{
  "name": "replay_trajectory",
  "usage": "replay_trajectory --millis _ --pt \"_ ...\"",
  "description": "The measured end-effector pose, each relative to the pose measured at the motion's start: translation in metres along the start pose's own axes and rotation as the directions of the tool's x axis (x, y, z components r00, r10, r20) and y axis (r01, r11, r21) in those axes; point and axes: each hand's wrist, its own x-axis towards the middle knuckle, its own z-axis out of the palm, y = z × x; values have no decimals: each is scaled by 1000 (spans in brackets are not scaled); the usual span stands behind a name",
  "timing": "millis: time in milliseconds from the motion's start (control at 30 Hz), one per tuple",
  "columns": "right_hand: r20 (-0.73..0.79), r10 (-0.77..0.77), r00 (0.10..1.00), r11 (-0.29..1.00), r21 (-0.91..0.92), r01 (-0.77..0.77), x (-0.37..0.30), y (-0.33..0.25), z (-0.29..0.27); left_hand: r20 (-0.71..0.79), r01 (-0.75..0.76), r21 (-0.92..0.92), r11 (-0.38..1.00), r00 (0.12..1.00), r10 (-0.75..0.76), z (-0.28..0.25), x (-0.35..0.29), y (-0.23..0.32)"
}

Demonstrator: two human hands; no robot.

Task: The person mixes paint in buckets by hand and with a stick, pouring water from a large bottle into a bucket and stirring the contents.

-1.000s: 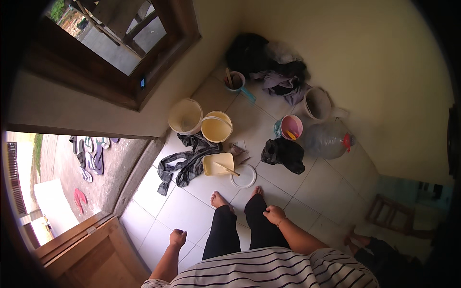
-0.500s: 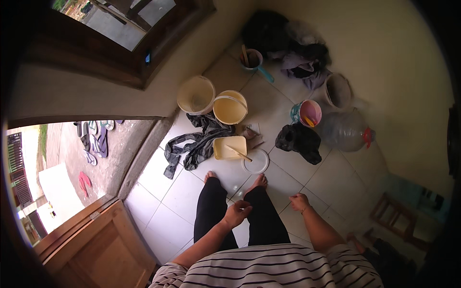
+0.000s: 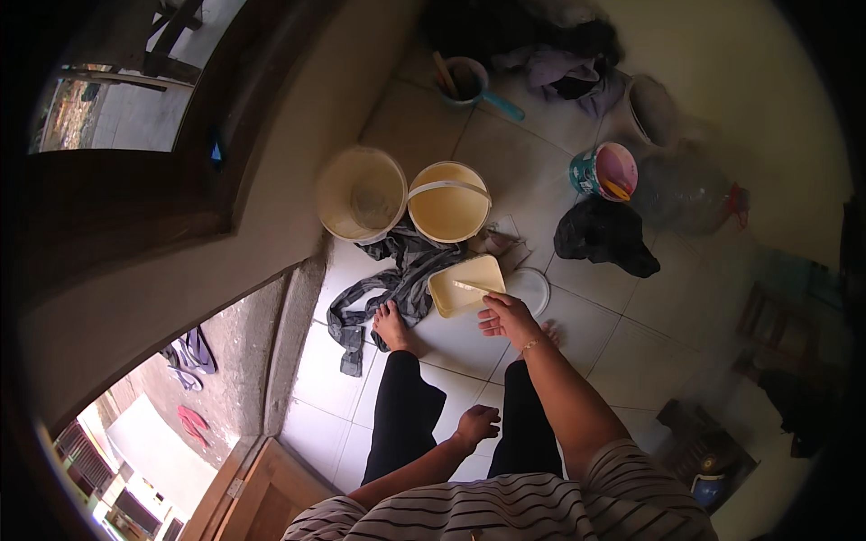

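Note:
A shallow cream tray (image 3: 441, 293) sits on the floor in front of me, and a thin pale stick (image 3: 468, 286) lies across it. Over the stick's near end reaches my right hand (image 3: 511, 319), its fingers apart and one fingertip at the stick. The hand covers that end, so a firm hold is not visible. Close to my lap is my left hand (image 3: 478, 426), fingers curled in with nothing seen in them. A round white lid (image 3: 530, 290) lies beside the tray, partly behind my right hand. Crumpled dark cloth (image 3: 410, 270) lies under and left of the tray.
Beyond the tray stand a pale bucket (image 3: 336, 194) and a yellowish bucket with a handle (image 3: 483, 209). Farther right are a black bag (image 3: 600, 236), a teal pot (image 3: 585, 171) and a large clear bottle (image 3: 686, 194). A blue-handled dipper (image 3: 501, 105) sits farther back. The wooden door (image 3: 275, 491) is at lower left.
My right hand has moved forward and left from beside my leg to the stick at the tray. My left hand has shifted slightly right and nearer my body. The view has turned.

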Motion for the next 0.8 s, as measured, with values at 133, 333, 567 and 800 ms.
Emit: replay_trajectory --millis 133,333,567,800 --pt "-106 -66 992 945 313 97 77 -24 44 59 -111 -48 993 992 113 -21 28 2" --pt "-45 -250 967 790 568 231 147 -48 62 -23 -173 166 971 984 179 -46 86 -15" --pt "-271 -217 938 706 620 342 173 -33 61 110 -505 193 841 863 493 -28 94 -14" --pt "-407 -200 891 743 530 409 173 -50 53 43 -488 327 809 863 504 -14 75 10"
